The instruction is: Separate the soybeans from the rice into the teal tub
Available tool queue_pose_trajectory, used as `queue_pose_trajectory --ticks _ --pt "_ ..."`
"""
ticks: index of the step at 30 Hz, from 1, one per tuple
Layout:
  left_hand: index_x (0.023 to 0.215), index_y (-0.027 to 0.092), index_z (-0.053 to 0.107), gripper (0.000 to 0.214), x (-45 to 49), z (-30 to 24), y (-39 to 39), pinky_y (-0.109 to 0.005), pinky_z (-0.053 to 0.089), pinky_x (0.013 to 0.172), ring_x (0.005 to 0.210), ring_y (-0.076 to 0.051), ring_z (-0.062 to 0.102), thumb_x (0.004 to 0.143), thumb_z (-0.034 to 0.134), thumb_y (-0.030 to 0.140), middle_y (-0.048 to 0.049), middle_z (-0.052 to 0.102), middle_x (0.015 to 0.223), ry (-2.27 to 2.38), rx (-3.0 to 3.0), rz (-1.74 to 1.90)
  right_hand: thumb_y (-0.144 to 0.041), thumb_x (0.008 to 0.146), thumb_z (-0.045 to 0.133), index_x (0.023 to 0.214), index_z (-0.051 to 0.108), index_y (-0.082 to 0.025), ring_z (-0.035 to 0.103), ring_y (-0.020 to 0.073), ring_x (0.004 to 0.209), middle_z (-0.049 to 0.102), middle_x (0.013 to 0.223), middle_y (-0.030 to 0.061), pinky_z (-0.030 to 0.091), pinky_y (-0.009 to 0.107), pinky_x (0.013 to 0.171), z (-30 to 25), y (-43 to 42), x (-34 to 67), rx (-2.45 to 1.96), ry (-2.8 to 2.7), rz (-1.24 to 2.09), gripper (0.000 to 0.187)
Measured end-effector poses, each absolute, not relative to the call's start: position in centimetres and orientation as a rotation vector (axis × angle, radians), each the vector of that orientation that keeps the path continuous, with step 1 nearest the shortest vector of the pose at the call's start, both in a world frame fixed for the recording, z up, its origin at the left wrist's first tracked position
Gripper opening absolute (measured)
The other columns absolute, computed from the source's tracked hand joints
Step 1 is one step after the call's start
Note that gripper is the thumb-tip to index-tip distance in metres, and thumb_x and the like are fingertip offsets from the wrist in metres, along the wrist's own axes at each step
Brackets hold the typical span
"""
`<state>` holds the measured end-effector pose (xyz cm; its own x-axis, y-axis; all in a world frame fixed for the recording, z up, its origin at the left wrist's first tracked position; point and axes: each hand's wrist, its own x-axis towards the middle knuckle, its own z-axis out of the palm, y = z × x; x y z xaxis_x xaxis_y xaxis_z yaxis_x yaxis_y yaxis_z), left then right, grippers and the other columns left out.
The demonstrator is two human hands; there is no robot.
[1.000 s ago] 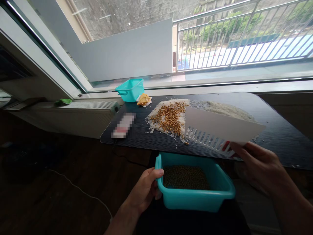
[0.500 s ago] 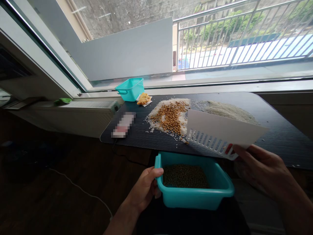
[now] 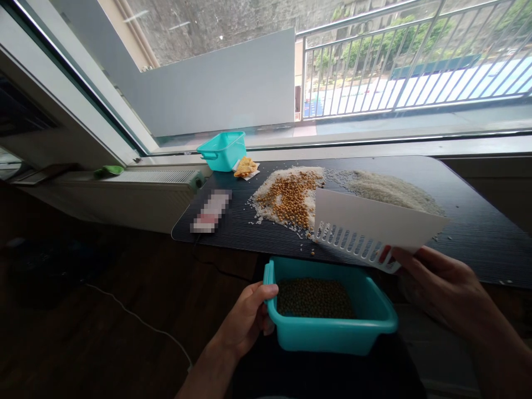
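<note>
My left hand (image 3: 251, 313) grips the left rim of a teal plastic basin (image 3: 328, 335), thumb over the edge. Small dark green-brown beans (image 3: 313, 297) cover the basin's bottom. Above the table's front edge, my right hand (image 3: 440, 277) pinches the lower right end of a white slotted card (image 3: 378, 219), tilted with its slots along the lower side. Behind the card's left end lies a heap of yellow soybeans (image 3: 293, 194) mixed with white rice grains (image 3: 266, 206). A pile of pale rice (image 3: 390, 188) spreads behind the card, partly hidden by it.
The dark table (image 3: 469, 221) stands against a window. At its back left are a smaller teal basin (image 3: 224, 152) and a crumpled yellow cloth (image 3: 246, 167). A blurred-out oblong item (image 3: 211, 210) with a cable lies at the left. A radiator (image 3: 166, 188) stands further left.
My right hand has shifted the slotted card slightly left. A soybean now shows apart from the heap near the table's front edge. My left hand and the basin stay put.
</note>
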<state>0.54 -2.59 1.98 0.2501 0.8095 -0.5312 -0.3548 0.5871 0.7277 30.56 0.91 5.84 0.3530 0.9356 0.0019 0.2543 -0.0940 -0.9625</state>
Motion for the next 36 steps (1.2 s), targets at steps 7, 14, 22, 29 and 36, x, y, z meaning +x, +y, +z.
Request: queue_pose_trajectory --ticks 7,14,22,29,36 --pt "0.053 0.018 0.046 0.039 0.8 1.9 -2.4 -0.020 0.024 0.036 0.035 -0.007 0.035 0.068 0.073 0.042 0.0061 0.040 0.039 1.048 0.523 0.851 -0.048 0.054 0.081 0.087 0.079 -0.024 0.061 0.0193 0.054 0.073 0.071 0.0058 0.046 0.025 0.038 6.2 0.4 30.8 -1.532 -0.976 1.017 0.041" --pt "0.054 0.018 0.046 0.038 0.7 2.3 -2.3 -0.020 0.024 0.037 0.035 -0.007 0.036 0.069 0.071 0.043 0.0057 0.040 0.040 1.045 0.534 0.840 -0.050 0.044 0.084 0.074 0.079 -0.026 0.061 0.0194 0.056 0.073 0.071 0.0055 0.046 0.023 0.038 7.0 0.1 30.6 -1.532 -1.003 1.043 0.038" --pt "0.053 0.018 0.045 0.040 0.6 2.4 -2.2 -0.020 0.023 0.037 0.035 -0.006 0.034 0.066 0.073 0.043 0.0064 0.040 0.039 1.063 0.529 0.845 -0.064 0.047 0.076 0.063 0.077 -0.025 0.067 0.0240 0.070 0.075 0.071 0.0038 0.057 0.033 0.068 7.0 0.8 29.0 -1.531 -1.222 0.971 0.042" --pt "0.053 0.018 0.046 0.040 0.5 2.5 -2.4 -0.020 0.022 0.037 0.035 -0.006 0.035 0.065 0.074 0.044 0.0066 0.039 0.040 1.102 0.519 0.876 -0.066 0.053 0.071 0.067 0.077 -0.025 0.067 0.0218 0.065 0.075 0.070 0.0023 0.056 0.031 0.062 6.9 0.9 28.0 -1.525 -1.341 0.986 0.044" --pt "0.051 0.018 0.044 0.041 0.5 2.3 -2.3 -0.020 0.023 0.037 0.035 -0.006 0.035 0.068 0.072 0.043 0.0060 0.040 0.040 1.076 0.523 0.877 -0.058 0.052 0.074 0.071 0.078 -0.024 0.069 0.0252 0.067 0.076 0.073 0.0031 0.058 0.035 0.065 6.2 0.8 29.3 -1.628 -1.220 0.866 0.039"
